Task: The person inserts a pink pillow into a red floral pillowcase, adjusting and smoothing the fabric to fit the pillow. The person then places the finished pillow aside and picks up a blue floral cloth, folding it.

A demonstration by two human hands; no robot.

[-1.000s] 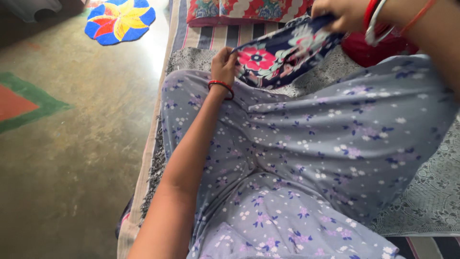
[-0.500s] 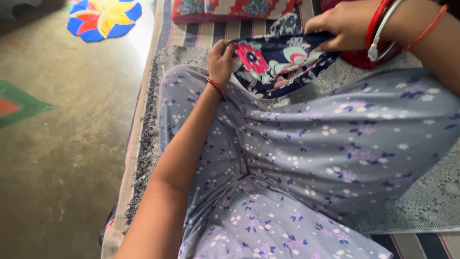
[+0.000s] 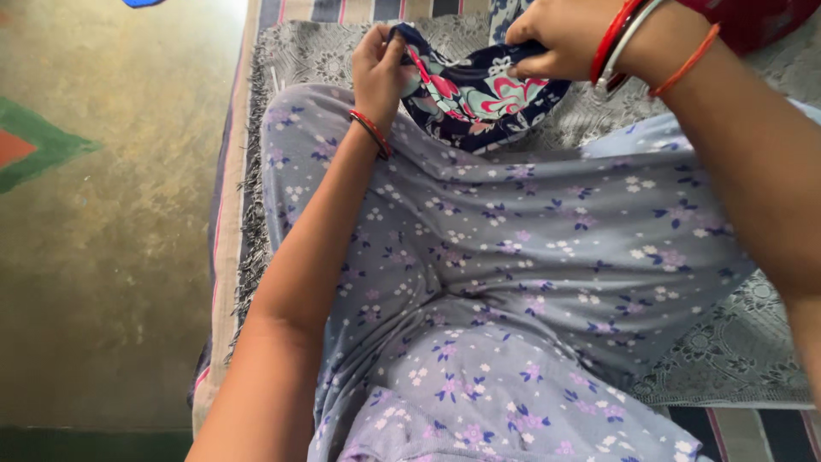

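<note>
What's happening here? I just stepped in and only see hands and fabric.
A seated person holds a small dark blue floral cloth stretched between both hands above their knees. The left hand pinches one edge, the right hand grips the other. They wear lavender flowered trousers and sit on a grey patterned spread beside a bare floor.

The person wears lavender trousers (image 3: 513, 282) printed with small white and purple flowers. A thin red bangle (image 3: 371, 133) circles the left wrist; red, white and orange bangles (image 3: 633, 43) circle the right.

Grey patterned bedspread (image 3: 735, 342) beside a dull concrete floor (image 3: 111, 257).
</note>
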